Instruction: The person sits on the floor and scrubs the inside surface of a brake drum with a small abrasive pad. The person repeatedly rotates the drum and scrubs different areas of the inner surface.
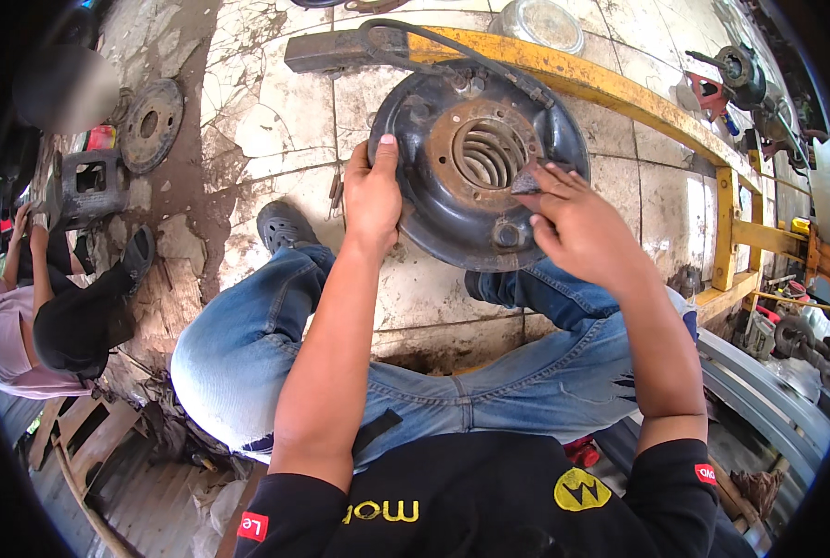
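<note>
As a person in jeans (247, 349) sat over a tiled floor (303, 121), a round black plate (415, 195) was held at twelve o'clock, in front of the knees. The left hand (373, 195) gripped its rim at nine o'clock, thumb on the near face. At three o'clock on the plate, the right hand (577, 219) held a dark scrap (526, 179) under slightly bent fingers, at the edge of the rusty ring (443, 139) around the central hole, where a coil (483, 156) showed. A black hose (475, 58) curved over the plate's top, and a yellow frame (619, 93) ran behind it toward three o'clock, with a tub (537, 23) beyond at one. At ten o'clock, a rusty disc (168, 116) stood beside a grey block (103, 206), near a co-worker's hands (35, 232).
</note>
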{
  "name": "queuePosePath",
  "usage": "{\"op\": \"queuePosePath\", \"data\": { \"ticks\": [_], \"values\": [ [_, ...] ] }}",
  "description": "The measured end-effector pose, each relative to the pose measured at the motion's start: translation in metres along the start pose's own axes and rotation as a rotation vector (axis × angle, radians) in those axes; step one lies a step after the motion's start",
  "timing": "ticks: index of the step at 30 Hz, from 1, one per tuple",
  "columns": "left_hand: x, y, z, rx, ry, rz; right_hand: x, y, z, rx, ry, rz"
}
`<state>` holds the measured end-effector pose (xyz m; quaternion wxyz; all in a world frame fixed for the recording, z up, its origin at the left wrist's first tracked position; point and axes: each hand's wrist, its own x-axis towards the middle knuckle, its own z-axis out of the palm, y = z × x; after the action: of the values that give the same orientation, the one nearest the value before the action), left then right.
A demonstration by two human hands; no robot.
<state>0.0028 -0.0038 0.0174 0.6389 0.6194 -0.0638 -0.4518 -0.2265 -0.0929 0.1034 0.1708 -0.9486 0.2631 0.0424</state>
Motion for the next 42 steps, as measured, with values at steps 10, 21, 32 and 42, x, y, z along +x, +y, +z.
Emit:
{"op": "queuePosePath", "data": {
  "ticks": [10, 21, 32, 42],
  "values": [
    [-0.005, 0.008, 0.01, 0.033, 0.098, -0.013, 0.009, -0.002, 0.052, -0.052, 0.129, 0.183],
    [0.014, -0.019, 0.001, 0.016, 0.022, 0.112, 0.002, -0.006, 0.053, -0.003, 0.064, 0.071],
    [-0.004, 0.0, -0.003, 0.029, 0.042, 0.064, 0.003, -0.031, 0.041, 0.101, 0.015, -0.035],
    [0.018, -0.031, -0.007, 0.016, 0.073, 0.133, 0.006, -0.024, 0.035, 0.083, -0.016, -0.08]
  ]
}}
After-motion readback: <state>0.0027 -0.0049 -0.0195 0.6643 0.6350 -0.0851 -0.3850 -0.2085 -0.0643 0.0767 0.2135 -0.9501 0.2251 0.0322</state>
